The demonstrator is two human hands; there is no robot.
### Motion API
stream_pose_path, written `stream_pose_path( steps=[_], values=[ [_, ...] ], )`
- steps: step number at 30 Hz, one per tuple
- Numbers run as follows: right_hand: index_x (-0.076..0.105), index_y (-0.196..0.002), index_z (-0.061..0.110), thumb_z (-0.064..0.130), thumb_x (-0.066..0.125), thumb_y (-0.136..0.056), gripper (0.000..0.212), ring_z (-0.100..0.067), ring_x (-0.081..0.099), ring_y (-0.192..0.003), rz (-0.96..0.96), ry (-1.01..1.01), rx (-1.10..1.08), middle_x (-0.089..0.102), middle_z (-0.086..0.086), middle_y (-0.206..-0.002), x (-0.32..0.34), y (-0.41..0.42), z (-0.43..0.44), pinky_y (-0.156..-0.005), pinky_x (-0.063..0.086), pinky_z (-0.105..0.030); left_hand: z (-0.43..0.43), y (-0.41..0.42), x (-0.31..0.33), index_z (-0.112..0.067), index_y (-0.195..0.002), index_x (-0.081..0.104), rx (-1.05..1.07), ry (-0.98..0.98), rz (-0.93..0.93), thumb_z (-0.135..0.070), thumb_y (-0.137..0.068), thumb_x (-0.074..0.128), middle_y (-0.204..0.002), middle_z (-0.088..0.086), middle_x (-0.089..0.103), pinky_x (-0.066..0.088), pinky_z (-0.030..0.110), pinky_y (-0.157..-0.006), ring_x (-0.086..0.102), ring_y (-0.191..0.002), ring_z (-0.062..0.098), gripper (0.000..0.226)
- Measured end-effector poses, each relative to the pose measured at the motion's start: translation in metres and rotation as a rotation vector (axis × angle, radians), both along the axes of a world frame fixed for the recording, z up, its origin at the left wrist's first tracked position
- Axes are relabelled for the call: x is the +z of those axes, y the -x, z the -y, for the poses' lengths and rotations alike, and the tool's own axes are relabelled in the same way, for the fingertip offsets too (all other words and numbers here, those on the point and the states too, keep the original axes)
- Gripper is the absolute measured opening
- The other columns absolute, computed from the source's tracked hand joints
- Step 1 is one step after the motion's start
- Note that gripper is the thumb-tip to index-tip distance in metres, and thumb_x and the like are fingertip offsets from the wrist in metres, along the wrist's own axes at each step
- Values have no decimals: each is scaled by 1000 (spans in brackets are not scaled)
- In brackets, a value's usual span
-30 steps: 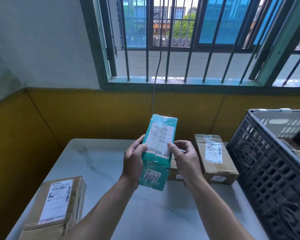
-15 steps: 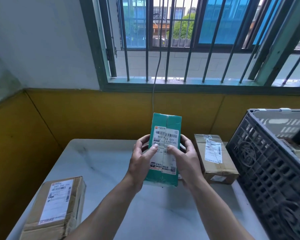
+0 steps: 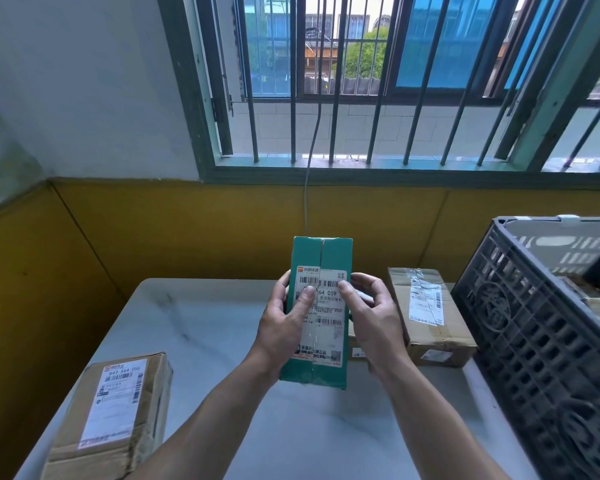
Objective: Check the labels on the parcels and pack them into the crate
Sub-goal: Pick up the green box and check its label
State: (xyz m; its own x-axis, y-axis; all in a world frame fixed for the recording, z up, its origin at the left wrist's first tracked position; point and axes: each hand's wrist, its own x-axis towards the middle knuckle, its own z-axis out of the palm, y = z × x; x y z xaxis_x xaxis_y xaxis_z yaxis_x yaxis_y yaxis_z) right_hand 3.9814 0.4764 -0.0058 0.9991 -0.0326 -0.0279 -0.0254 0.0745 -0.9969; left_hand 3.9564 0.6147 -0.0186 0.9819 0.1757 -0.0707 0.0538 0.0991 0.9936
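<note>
I hold a green parcel (image 3: 321, 252) upright above the table, its white barcode label (image 3: 328, 327) facing me. My left hand (image 3: 284, 327) grips its left side with the thumb on the label. My right hand (image 3: 373, 318) grips the right side, thumb resting on the label's upper right. The dark plastic crate (image 3: 534, 341) stands at the right, with parcels partly visible inside. A brown labelled carton (image 3: 430, 313) lies on the table next to the crate. Another brown labelled carton (image 3: 118, 417) sits at the near left.
The white marble-patterned table (image 3: 205, 327) stands in a corner against a yellow wall. A barred window (image 3: 361, 81) runs above it, and a thin cable (image 3: 309, 188) hangs down behind the parcel. A small box (image 3: 355, 349) is mostly hidden behind my right hand.
I have turned the green parcel in both hands, from a tilted side face to its main barcode label squarely facing me. Both thumbs now rest on that label.
</note>
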Motion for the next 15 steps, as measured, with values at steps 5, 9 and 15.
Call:
stream_pose_path(
  steps=[5, 9, 15],
  values=[
    [56, -125, 27, 45, 70, -89, 43, -13, 57, -119, 89, 185, -142, 60, 3, -131, -1, -8, 8, -99, 52, -40, -7, 1, 2, -41, -145, 45, -80, -103, 1, -38, -101, 58, -115, -3, 74, 65, 41, -78, 76, -97, 20, 46],
    [39, -149, 35, 72, 63, -76, 85, 4, 45, -115, 135, 250, -65, 41, 19, -134, 7, -16, 20, -90, 41, -19, -12, 3, 4, -44, -142, 47, -177, -90, -31, -43, -98, 63, -108, -3, 77, 61, 32, -71, 76, -94, 21, 47],
    [55, -130, 40, 73, 62, -69, 70, 1, 66, -92, 111, 253, 31, 65, 19, -104, 7, -20, 32, -68, 52, -17, -15, 5, 6, -47, -136, 53, -303, -76, -62, -49, -88, 62, -108, -2, 78, 59, 28, -72, 76, -95, 21, 49]
  ],
)
